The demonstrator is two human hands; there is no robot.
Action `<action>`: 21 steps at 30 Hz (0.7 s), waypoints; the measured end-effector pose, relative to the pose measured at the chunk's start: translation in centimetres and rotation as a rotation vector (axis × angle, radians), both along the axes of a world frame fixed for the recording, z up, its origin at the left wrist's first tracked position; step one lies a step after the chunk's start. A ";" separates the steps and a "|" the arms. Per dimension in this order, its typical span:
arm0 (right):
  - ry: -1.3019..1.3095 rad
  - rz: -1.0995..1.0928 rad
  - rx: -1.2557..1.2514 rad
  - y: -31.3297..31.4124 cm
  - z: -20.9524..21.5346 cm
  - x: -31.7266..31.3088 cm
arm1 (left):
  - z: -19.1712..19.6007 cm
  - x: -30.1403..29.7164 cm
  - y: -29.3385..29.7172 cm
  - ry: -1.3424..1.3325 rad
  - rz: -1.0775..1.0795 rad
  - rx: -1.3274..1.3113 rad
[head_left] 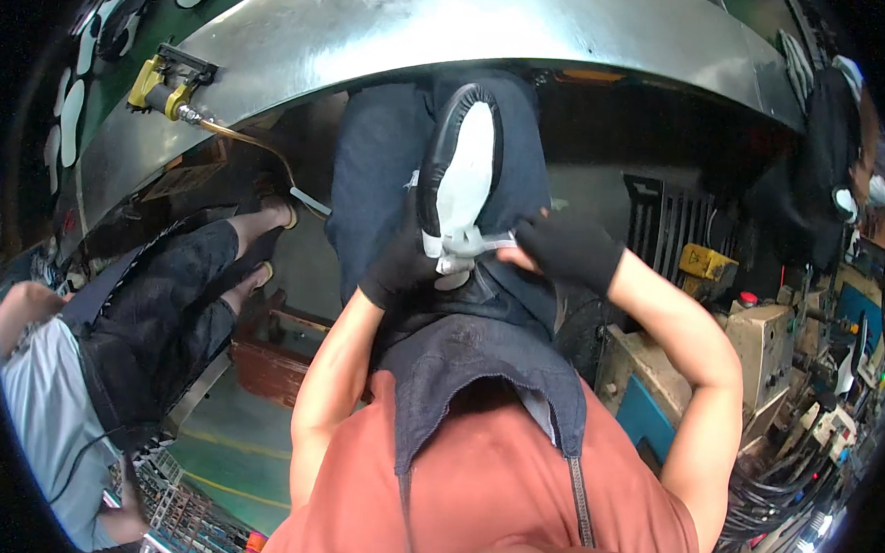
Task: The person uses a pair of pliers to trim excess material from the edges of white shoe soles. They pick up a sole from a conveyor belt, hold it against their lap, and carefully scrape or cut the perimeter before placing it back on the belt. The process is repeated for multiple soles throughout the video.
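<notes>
A black shoe upper with a white sole-side board (466, 175) rests on my lap, toe pointing away from me. My left hand (404, 261), in a black glove, is closed around its heel end on the left side. In a black fingerless glove, my right hand (565, 250) grips a slim grey metal hand tool (483, 244), whose far end meets the shoe's heel area. Blur hides the exact kind of tool and the contact there. My dark apron (479, 341) lies beneath the hands.
A curved metal bench (451, 28) runs across the far side. On its left lies a yellow-and-black air tool (161, 91) with a hose. Another person (158, 335) sits at left. A beige machine box (760, 351) and cables (766, 493) stand at right.
</notes>
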State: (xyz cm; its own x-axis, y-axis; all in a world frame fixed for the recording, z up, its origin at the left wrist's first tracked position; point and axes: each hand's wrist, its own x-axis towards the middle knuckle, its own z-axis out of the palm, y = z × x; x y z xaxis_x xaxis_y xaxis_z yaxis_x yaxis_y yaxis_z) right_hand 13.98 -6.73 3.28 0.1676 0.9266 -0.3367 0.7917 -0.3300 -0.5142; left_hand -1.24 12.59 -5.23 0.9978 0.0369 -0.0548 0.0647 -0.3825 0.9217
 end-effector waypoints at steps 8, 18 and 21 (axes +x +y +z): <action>0.647 -0.916 0.096 -5.1 -4.5 -4.9 | 1.6 1.5 1.5 0.093 0.295 -0.248; 0.615 -1.015 0.081 -2.1 -2.5 -3.2 | 12.7 39.1 18.1 -0.023 -0.025 -0.069; 0.674 -0.996 0.024 -1.3 -2.5 -2.9 | 6.5 41.6 20.4 -0.594 0.047 1.194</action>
